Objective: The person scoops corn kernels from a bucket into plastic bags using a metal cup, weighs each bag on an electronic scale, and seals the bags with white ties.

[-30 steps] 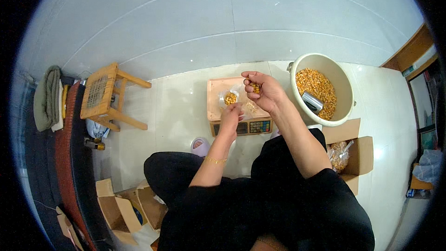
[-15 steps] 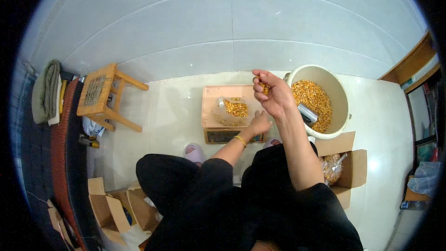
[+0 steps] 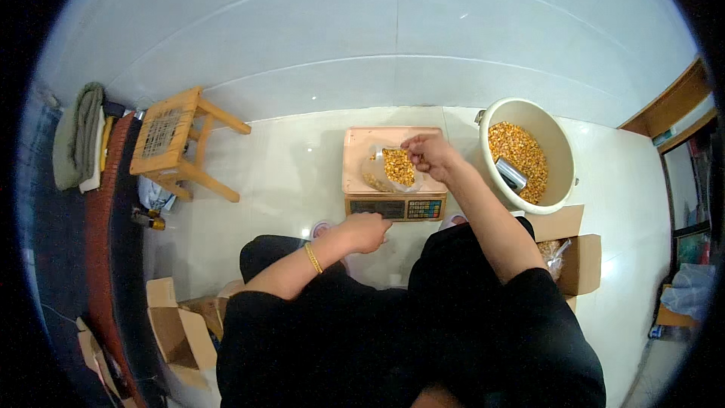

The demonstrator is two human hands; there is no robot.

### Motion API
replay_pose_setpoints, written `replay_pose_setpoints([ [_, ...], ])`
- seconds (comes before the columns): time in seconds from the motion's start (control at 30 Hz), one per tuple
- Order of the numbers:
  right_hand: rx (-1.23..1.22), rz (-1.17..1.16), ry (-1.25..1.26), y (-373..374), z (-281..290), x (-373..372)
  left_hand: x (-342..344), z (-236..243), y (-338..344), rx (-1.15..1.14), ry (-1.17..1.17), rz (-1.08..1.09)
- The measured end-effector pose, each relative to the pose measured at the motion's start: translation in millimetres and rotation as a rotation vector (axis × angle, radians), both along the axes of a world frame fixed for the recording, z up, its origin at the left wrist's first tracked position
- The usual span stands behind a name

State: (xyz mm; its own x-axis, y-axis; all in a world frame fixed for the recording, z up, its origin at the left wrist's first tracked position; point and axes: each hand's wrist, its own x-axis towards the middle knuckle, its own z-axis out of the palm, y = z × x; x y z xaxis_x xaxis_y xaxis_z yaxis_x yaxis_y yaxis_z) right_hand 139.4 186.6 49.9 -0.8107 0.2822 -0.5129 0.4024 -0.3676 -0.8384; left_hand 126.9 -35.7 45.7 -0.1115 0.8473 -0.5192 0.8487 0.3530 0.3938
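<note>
A clear plastic bag (image 3: 375, 181) partly filled with yellow corn kernels (image 3: 399, 167) rests on the pink pan of a weighing scale (image 3: 358, 144). My right hand (image 3: 432, 157) hangs over the bag's right side, fingertips pinched close to its mouth. The kernels in that hand are mostly hidden by the fingers. In front of the scale's dark display, my left hand (image 3: 366, 232) points rightward, loosely bent, finger and thumb apart, with nothing visible in it. To the right, a cream bucket (image 3: 560, 163) holds more corn and a metal scoop (image 3: 512, 174).
A wooden stool (image 3: 181, 144) stands at the left, beside a long dark bench with a red edge (image 3: 102, 215). Open cardboard boxes lie at the lower left (image 3: 181, 332) and by the bucket (image 3: 581, 264), the latter with a filled plastic bag (image 3: 553, 257). A tiled wall rises behind.
My right hand has come down and left from beside the bucket to the bag. The left hand has drawn back from the scale pan toward me. The whole view has shifted slightly.
</note>
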Motion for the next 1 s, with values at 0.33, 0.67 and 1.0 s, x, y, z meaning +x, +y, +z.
replay_pose_setpoints([
  [0.33, 0.801, 0.187, -0.230, 12, -142, -35, -4, -6, -10, 0.508, 0.205, 0.045],
  [0.67, -0.242, 0.196, 0.174, -17, 45, -6, 17, -15, -29, 0.287, 0.136, -0.053],
  [1.0, -0.458, 0.084, -0.207, -76, 29, 76, 25, -13, -19, 0.210, 0.183, -0.158],
])
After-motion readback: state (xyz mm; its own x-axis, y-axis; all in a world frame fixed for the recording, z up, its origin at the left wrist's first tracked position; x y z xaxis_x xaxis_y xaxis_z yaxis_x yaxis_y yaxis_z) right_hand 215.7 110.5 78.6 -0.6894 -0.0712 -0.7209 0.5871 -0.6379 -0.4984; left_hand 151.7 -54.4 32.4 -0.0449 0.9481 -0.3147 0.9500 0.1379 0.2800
